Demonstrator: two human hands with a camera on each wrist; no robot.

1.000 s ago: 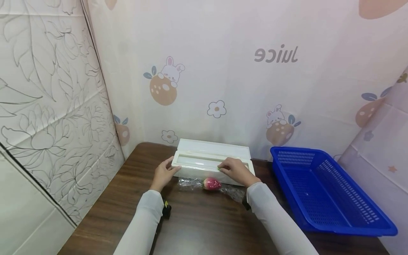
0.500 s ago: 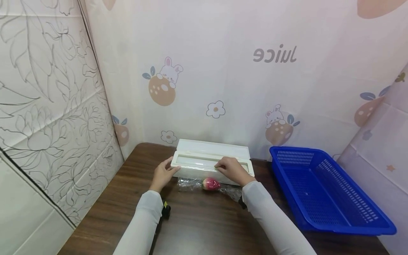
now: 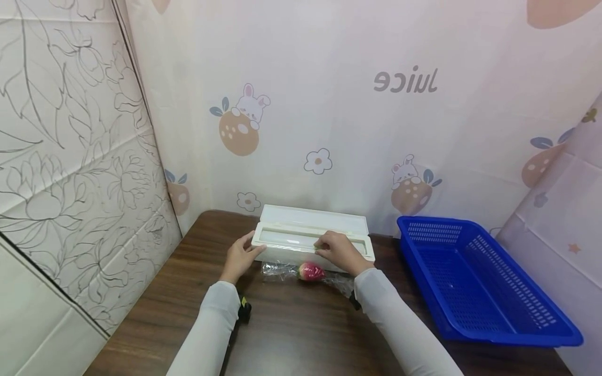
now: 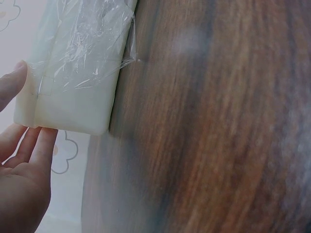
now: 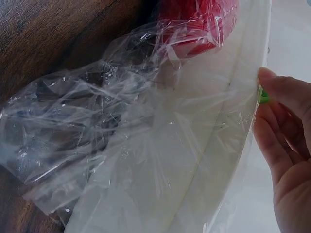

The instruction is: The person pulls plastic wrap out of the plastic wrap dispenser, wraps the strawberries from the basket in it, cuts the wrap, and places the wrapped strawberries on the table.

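Note:
A long white cling film dispenser (image 3: 282,254) stands on the table with its lid (image 3: 315,215) raised at the back. My left hand (image 3: 239,259) grips its left end, the thumb on the front edge and the fingers at the end face in the left wrist view. At the front edge, my right hand (image 3: 342,253) pinches a small green slider (image 5: 264,96), mostly hidden by the fingers. Clear cling film (image 5: 121,107) hangs crumpled over the front onto the table. Wrapped in it lies a red, fruit-like thing (image 3: 310,271) with a pale end.
A blue perforated plastic basket (image 3: 451,313) stands to the right on the dark wooden table (image 3: 291,334). Behind the table hangs a printed curtain (image 3: 291,130), and a flower-patterned panel (image 3: 70,183) stands at the left.
My right hand has slid a short way left along the dispenser's front edge with the slider. The left hand stays on the left end.

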